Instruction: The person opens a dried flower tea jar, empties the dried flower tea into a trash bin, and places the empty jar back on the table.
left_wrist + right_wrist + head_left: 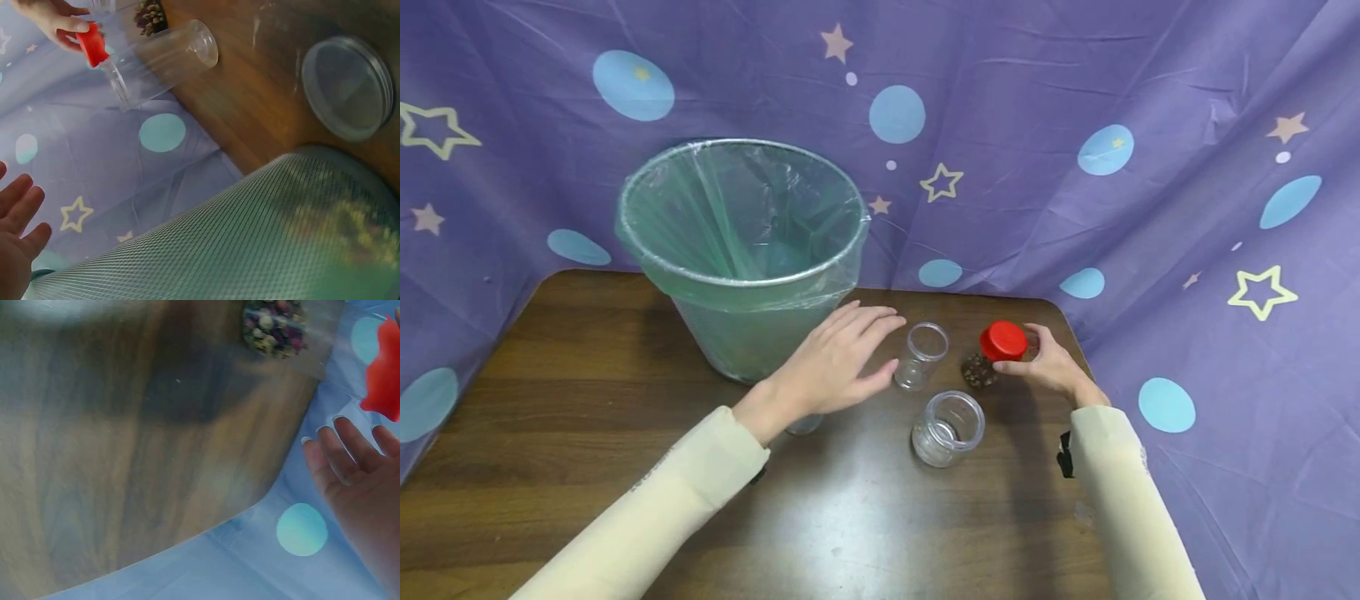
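Noted nearest, at the lower edge of the head view: a cream left sleeve (pixel 655 508) and a cream right sleeve (pixel 1123 500), over a brown wood-grain table (pixel 850 533) with a bright glare patch. Next outward, near the middle: a wide clear jar (pixel 929 440), upright, mouth facing up. To the left of it: another clear vessel (pixel 805 427), mostly hidden by the left hand (pixel 835 358). Observed for this hand: fingers extended, thumb held apart, nothing in grasp. Just beyond the thumb tip in the head view: a tall clear jar (pixel 922 354), upright, but apart from the fingers in the left wrist view. To the right of it, near the far right corner of the table: a lidded jar (pixel 978 371) with dried brown, purple and pale pieces at the bottom. At its top: a red lid (pixel 1004 341) with a wavy edge, held by the right hand (pixel 1048 362) between thumb and fingers, spread about as wide as the lid. Cannot tell the seating of the lid. At the back left: an upright mesh wastebasket (pixel 737 346), lined with a translucent green bag (pixel 715 287) folded over the rim. Farthest: a purple curtain (pixel 1037 208) with stars and blue ovals.
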